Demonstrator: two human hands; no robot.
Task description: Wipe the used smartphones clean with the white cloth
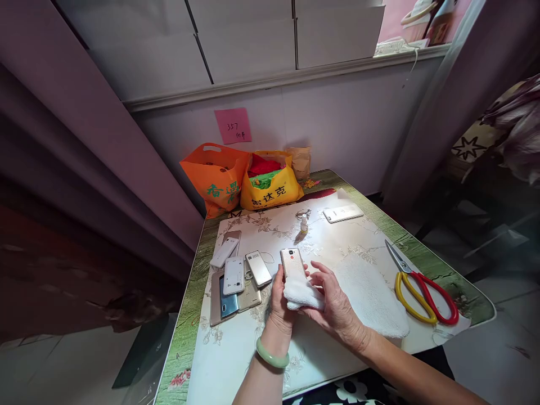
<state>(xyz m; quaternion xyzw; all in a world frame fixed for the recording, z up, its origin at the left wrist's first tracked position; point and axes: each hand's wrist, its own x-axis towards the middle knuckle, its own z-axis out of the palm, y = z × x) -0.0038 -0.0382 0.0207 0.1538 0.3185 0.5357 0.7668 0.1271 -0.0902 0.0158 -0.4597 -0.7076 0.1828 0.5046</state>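
My left hand (pixel 279 301) grips a gold-backed phone (pixel 292 261) from the left side, above the table. My right hand (pixel 333 301) presses a folded corner of a white towel (pixel 367 295) against the lower part of the phone, fingers closed on the cloth. The rest of the towel lies on the table to the right. A green bangle (pixel 272 355) sits on my left wrist.
Several phones (pixel 236 275) lie in a pile at the left on a white patterned cloth (pixel 236 349). A small white bottle (pixel 304 224), another phone (pixel 342 213), red-and-yellow scissors (pixel 422 292), and orange (pixel 215 177) and yellow (pixel 270 185) bags stand farther off.
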